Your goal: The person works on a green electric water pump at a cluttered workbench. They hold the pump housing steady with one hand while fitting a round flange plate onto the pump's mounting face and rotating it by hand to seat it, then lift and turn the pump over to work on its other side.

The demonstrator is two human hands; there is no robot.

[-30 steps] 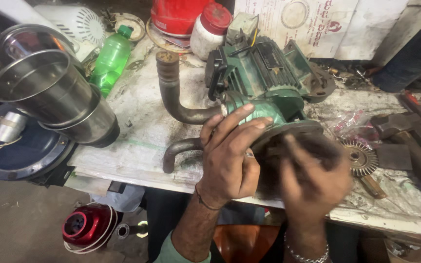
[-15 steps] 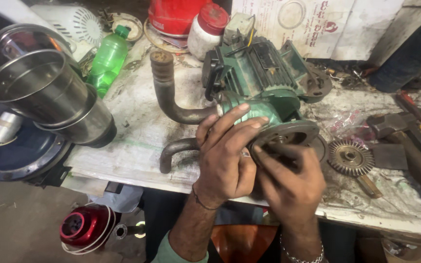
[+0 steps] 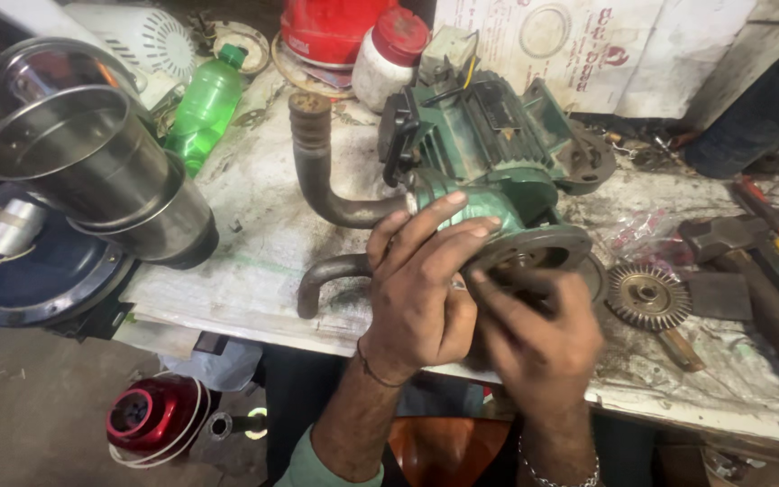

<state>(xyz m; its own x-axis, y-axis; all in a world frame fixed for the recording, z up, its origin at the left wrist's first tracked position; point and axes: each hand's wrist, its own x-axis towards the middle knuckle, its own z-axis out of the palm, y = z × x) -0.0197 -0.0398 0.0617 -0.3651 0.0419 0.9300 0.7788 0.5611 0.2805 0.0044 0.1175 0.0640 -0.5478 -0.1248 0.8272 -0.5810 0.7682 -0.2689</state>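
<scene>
since a second ago, shifted little: right hand (image 3: 538, 338) still blurred at the round flange (image 3: 534, 248), grip probably closed on it. left hand (image 3: 421, 289) clasping the green pump (image 3: 489, 167) on the worktop (image 3: 254, 243). heavy, rigid cast metal, greasy; best held by the body.

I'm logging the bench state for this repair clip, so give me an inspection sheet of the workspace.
Surface: workbench covered in stained, dirty paper.
Job's things: green pump motor with two curved metal pipes; round flange faces the person.
Clutter: toothed impeller disc, hammer, green bottle, steel containers, white jar with red lid.
Grippers: left hand grips the pump body; right hand, blurred, at the flange.
Cables: thin wires on top of the motor.
Surroundings: red appliance on the floor.
</scene>
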